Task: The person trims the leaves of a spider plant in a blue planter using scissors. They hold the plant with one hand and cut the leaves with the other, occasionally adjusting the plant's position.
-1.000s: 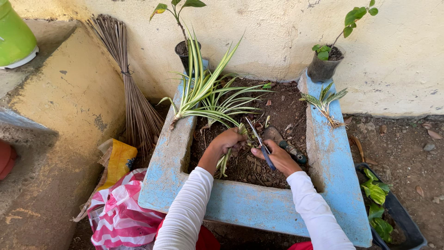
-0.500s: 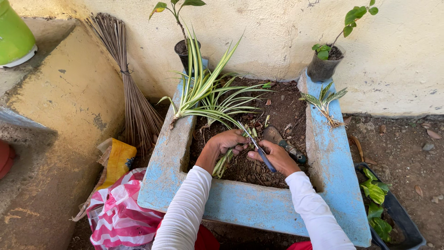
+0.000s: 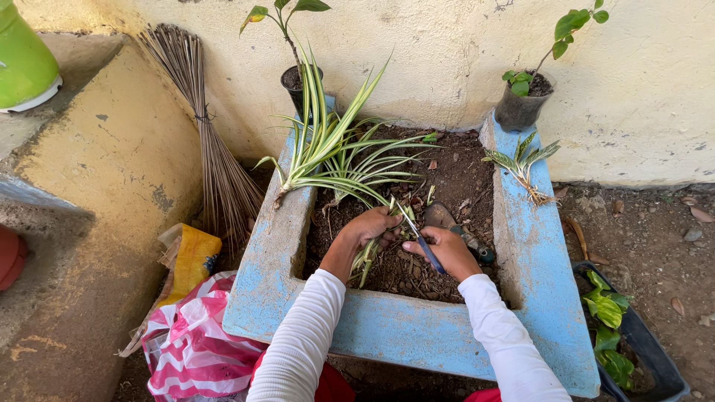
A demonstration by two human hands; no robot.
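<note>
My left hand (image 3: pixel 370 230) is curled shut around a small striped plantlet (image 3: pixel 366 257), low in the soil (image 3: pixel 454 171) near the front wall of the blue planter (image 3: pixel 417 335). The plantlet's long axis runs from the front-left up toward the back-right; its leaf tips poke out under my palm toward the front wall, and its base sits by my fingertips. My right hand (image 3: pixel 447 251) is closed on scissors (image 3: pixel 417 232), blue grip in my fist, blades pointing up-left and meeting the plantlet just beside my left fingers. I cannot tell how far the blades are open.

Just behind my right hand a trowel (image 3: pixel 454 227) lies on the soil. A big striped plant (image 3: pixel 335 152) fills the planter's back-left corner. Another plantlet (image 3: pixel 525 167) lies on the right rim, roots toward the front. A dark pot (image 3: pixel 518 112) with a seedling stands at the back-right corner, another pot (image 3: pixel 298 85) at the back-left.

Left of the planter, on the ground: a pink-and-white striped bag (image 3: pixel 186 350), crumpled, and a yellow package (image 3: pixel 192 257) beside it, with a broom (image 3: pixel 212 149) leaning on the wall. A black tray (image 3: pixel 655 368) of green leaves sits by the front-right corner.
</note>
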